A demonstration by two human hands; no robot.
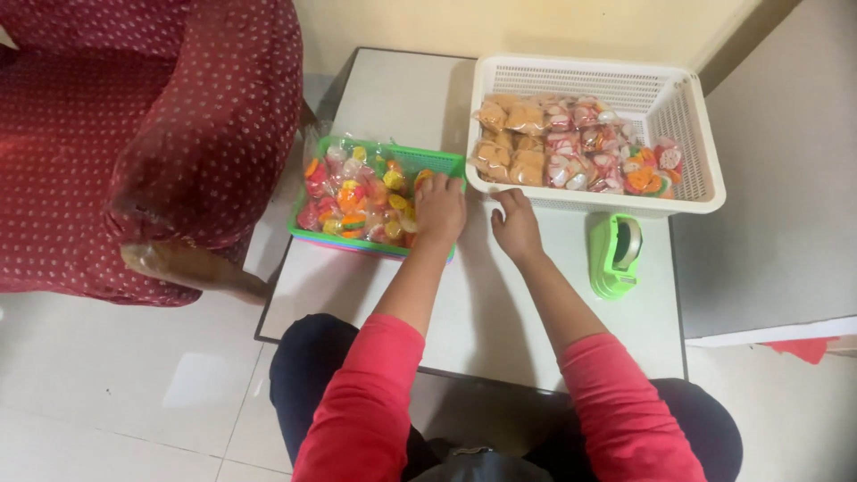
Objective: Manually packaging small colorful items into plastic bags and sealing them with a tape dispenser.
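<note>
My left hand (pixel 440 207) rests on the right end of a green basket (pixel 446 162) filled with small bags of colourful sweets (pixel 357 192); whether its fingers grip a bag is hidden. My right hand (pixel 516 223) lies on the white table (pixel 482 303) just below the front rim of a large white basket (pixel 687 201), fingers curled, holding nothing that I can see. The white basket holds several clear packets of brown biscuits (pixel 509 138) and of red-and-white and orange sweets (pixel 607 152).
A green tape dispenser (pixel 616 254) stands on the table right of my right hand. A dark red dotted armchair (pixel 143 134) stands to the left of the table. Pale floor tiles surround the table.
</note>
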